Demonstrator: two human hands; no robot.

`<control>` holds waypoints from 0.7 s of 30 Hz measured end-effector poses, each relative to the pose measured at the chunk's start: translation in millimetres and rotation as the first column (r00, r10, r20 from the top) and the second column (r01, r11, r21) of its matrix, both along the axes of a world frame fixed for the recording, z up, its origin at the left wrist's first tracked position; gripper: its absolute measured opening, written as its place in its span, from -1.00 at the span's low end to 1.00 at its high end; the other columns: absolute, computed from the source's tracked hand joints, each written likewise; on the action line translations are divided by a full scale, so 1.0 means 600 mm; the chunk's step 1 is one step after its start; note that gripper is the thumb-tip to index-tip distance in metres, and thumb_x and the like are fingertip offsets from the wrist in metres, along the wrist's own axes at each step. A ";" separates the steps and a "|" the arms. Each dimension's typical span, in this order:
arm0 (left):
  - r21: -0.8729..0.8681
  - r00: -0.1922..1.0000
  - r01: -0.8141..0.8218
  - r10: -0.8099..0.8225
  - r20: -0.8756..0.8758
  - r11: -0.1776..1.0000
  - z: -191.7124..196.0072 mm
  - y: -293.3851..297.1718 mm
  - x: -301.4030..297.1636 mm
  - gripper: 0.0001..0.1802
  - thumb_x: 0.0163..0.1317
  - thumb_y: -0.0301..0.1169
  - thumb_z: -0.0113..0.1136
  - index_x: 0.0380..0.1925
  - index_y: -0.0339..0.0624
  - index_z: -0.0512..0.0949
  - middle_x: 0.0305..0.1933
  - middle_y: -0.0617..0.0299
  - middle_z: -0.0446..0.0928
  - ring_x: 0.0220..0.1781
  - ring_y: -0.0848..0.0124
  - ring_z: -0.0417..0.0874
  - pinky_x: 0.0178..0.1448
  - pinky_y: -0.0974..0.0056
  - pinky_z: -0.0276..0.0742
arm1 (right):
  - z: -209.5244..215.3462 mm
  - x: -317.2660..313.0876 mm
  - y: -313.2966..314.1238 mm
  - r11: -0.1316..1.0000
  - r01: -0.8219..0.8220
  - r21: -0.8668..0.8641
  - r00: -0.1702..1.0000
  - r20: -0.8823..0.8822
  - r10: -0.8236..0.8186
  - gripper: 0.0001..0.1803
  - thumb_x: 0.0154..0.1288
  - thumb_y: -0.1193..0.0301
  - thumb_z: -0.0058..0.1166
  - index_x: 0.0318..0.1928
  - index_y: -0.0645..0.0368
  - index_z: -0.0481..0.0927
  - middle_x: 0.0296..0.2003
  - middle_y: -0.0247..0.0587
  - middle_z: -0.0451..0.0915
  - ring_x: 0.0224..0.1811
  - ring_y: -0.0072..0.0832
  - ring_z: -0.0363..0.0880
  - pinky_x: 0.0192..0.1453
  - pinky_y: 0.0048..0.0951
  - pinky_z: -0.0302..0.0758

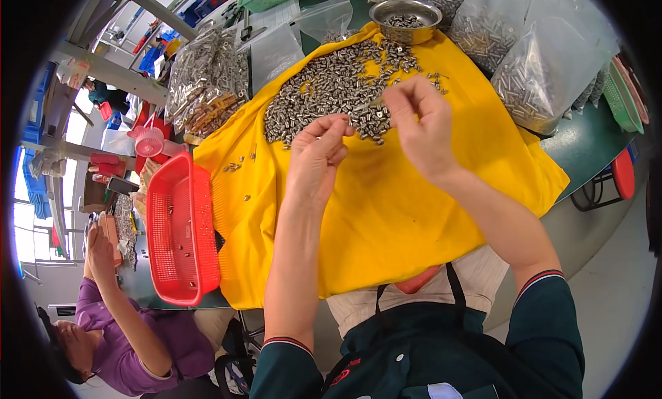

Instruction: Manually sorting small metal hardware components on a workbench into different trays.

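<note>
And it's bright yellow for the cloth (pixel 393 216), silver-grey for the metal pieces (pixel 310 82) glinting on it! Solid red on the long basket (pixel 203 220), deep green on the bench (pixel 585 140), red on the stool (pixel 623 175). Dark green sleeve (pixel 548 323), striped red and white at the hem; purple, the co-worker's shirt (pixel 134 347); pink, the fan (pixel 147 142)!

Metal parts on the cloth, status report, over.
Left hand, right hand: pinched, contents unclear. Metal parts: heaped loose on yellow cloth. Metal bowl: by cloth's far edge.
</note>
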State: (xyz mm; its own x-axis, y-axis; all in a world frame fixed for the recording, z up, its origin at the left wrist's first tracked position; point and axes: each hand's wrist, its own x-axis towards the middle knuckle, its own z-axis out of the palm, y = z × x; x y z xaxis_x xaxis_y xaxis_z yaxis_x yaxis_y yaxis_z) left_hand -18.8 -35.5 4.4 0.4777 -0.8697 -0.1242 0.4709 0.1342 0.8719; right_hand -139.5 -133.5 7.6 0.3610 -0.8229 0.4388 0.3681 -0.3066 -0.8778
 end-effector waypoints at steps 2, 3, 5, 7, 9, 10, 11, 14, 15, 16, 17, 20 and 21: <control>0.017 0.998 -0.055 0.056 -0.032 0.998 -0.006 0.013 0.028 -0.88 0.13 -0.49 0.10 -0.33 -0.29 0.48 -0.42 0.22 0.48 -0.66 0.69 0.11 -0.55 0.57 0.04 | 0.018 -0.009 -0.025 0.993 0.068 0.099 0.994 0.075 -0.075 -0.87 0.17 0.47 0.02 -0.47 0.26 0.44 -0.65 -0.44 0.37 -0.63 -0.77 0.24 -0.58 -0.70 0.20; 0.015 0.998 -0.058 0.059 -0.029 0.998 -0.007 0.013 0.031 -0.88 0.13 -0.49 0.10 -0.33 -0.29 0.48 -0.42 0.22 0.48 -0.66 0.69 0.11 -0.55 0.57 0.04 | 0.015 -0.009 -0.026 0.993 0.064 0.098 0.994 0.078 -0.072 -0.87 0.17 0.47 0.02 -0.47 0.26 0.44 -0.65 -0.44 0.37 -0.63 -0.77 0.24 -0.58 -0.70 0.20; -0.048 0.974 -0.017 0.006 -0.226 0.999 -0.007 0.008 0.033 -0.87 0.13 -0.49 0.10 -0.32 -0.28 0.47 -0.41 0.21 0.48 -0.65 0.69 0.12 -0.54 0.58 0.07 | 0.000 -0.007 -0.024 0.997 0.060 -0.039 0.996 -0.062 -0.062 -0.87 0.16 0.47 0.03 -0.47 0.25 0.44 -0.64 -0.43 0.39 -0.62 -0.76 0.26 -0.57 -0.70 0.21; -0.071 0.967 0.048 -0.064 -0.246 0.996 -0.008 0.003 0.023 -0.86 0.12 -0.53 0.08 -0.29 -0.25 0.45 -0.37 0.18 0.50 -0.64 0.69 0.14 -0.54 0.59 0.09 | -0.012 0.002 -0.009 0.999 0.014 -0.049 0.999 -0.038 -0.016 -0.89 0.14 0.49 0.04 -0.48 0.25 0.44 -0.64 -0.42 0.41 -0.62 -0.75 0.28 -0.56 -0.68 0.22; -0.013 0.982 0.064 -0.066 -0.177 0.998 -0.002 0.008 0.017 -0.84 0.12 -0.55 0.05 -0.25 -0.25 0.45 -0.35 0.16 0.51 -0.63 0.69 0.15 -0.54 0.59 0.09 | -0.002 0.008 0.004 0.995 -0.097 -0.007 0.995 -0.023 0.097 -0.91 0.12 0.52 0.04 -0.48 0.25 0.44 -0.64 -0.41 0.43 -0.61 -0.75 0.29 -0.55 -0.68 0.24; -0.009 0.984 0.087 -0.088 -0.153 0.996 0.003 0.006 0.012 -0.83 0.13 -0.54 0.05 -0.24 -0.26 0.45 -0.35 0.16 0.51 -0.63 0.69 0.16 -0.54 0.59 0.09 | -0.007 0.006 -0.001 0.997 -0.075 -0.030 0.995 -0.070 0.072 -0.91 0.12 0.54 0.04 -0.48 0.27 0.44 -0.63 -0.39 0.43 -0.61 -0.75 0.30 -0.54 -0.67 0.26; -0.005 0.987 0.104 -0.103 -0.124 0.995 0.011 0.006 0.006 -0.82 0.14 -0.53 0.04 -0.22 -0.26 0.44 -0.36 0.17 0.51 -0.63 0.69 0.16 -0.54 0.59 0.10 | -0.005 0.004 -0.001 0.997 -0.064 -0.033 0.996 -0.067 0.062 -0.91 0.13 0.55 0.03 -0.48 0.27 0.44 -0.63 -0.39 0.43 -0.61 -0.75 0.30 -0.54 -0.67 0.26; 0.013 0.988 0.145 -0.144 -0.059 0.989 0.002 0.005 0.004 -0.82 0.20 -0.44 0.02 -0.22 -0.25 0.44 -0.39 0.18 0.53 -0.65 0.69 0.17 -0.54 0.58 0.13 | -0.002 0.003 0.001 0.997 -0.077 -0.031 0.994 -0.086 0.075 -0.92 0.15 0.56 0.01 -0.48 0.26 0.43 -0.61 -0.41 0.42 -0.58 -0.76 0.31 -0.51 -0.69 0.27; 0.022 0.989 0.143 -0.142 -0.040 0.990 -0.001 0.003 0.002 -0.85 0.22 -0.39 0.01 -0.27 -0.23 0.44 -0.39 0.19 0.54 -0.66 0.69 0.17 -0.55 0.58 0.14 | -0.005 0.000 0.000 0.996 -0.084 -0.034 0.992 -0.095 0.080 -0.92 0.15 0.56 0.00 -0.47 0.25 0.42 -0.59 -0.42 0.42 -0.57 -0.77 0.31 -0.50 -0.70 0.27; 0.013 0.987 0.144 -0.143 -0.071 0.989 -0.002 0.004 0.003 -0.87 0.22 -0.39 0.02 -0.30 -0.21 0.43 -0.38 0.19 0.54 -0.66 0.69 0.16 -0.55 0.58 0.14 | -0.006 -0.001 0.001 0.994 -0.103 -0.025 0.989 -0.111 0.100 -0.93 0.16 0.56 -0.01 -0.46 0.25 0.42 -0.57 -0.43 0.42 -0.56 -0.77 0.31 -0.48 -0.71 0.27; 0.004 0.983 0.151 -0.149 -0.109 0.989 -0.004 0.003 0.001 -0.88 0.22 -0.38 0.02 -0.33 -0.20 0.42 -0.38 0.19 0.54 -0.66 0.69 0.16 -0.55 0.58 0.14 | -0.008 -0.004 0.001 0.993 -0.119 -0.028 0.988 -0.102 0.115 -0.93 0.16 0.56 -0.01 -0.46 0.25 0.42 -0.57 -0.43 0.42 -0.56 -0.77 0.31 -0.48 -0.71 0.27; -0.019 0.977 0.167 -0.168 -0.132 0.986 -0.001 0.006 0.003 -0.88 0.22 -0.38 0.02 -0.33 -0.19 0.39 -0.36 0.16 0.54 -0.66 0.70 0.14 -0.54 0.58 0.14 | -0.011 -0.003 0.003 0.991 -0.113 -0.078 0.982 -0.159 0.100 -0.92 0.18 0.54 0.00 -0.45 0.25 0.42 -0.57 -0.42 0.41 -0.56 -0.75 0.31 -0.48 -0.69 0.29; -0.040 0.969 0.186 -0.190 -0.160 0.982 -0.001 0.006 0.003 -0.88 0.22 -0.38 0.01 -0.32 -0.18 0.39 -0.35 0.16 0.54 -0.66 0.70 0.14 -0.54 0.58 0.14 | -0.011 -0.001 0.006 0.990 -0.118 -0.081 0.982 -0.155 0.105 -0.92 0.18 0.54 0.00 -0.45 0.25 0.42 -0.57 -0.42 0.41 -0.56 -0.75 0.31 -0.48 -0.69 0.29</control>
State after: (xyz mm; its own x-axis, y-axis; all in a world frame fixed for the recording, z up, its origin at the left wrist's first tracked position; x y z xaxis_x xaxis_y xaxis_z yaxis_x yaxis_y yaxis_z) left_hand -17.2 -31.9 3.8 0.2805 -0.9457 -0.1642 0.6250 0.0502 0.7790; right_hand -140.3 -129.9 1.0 0.5156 -0.7335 0.4429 0.2707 -0.3510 -0.8964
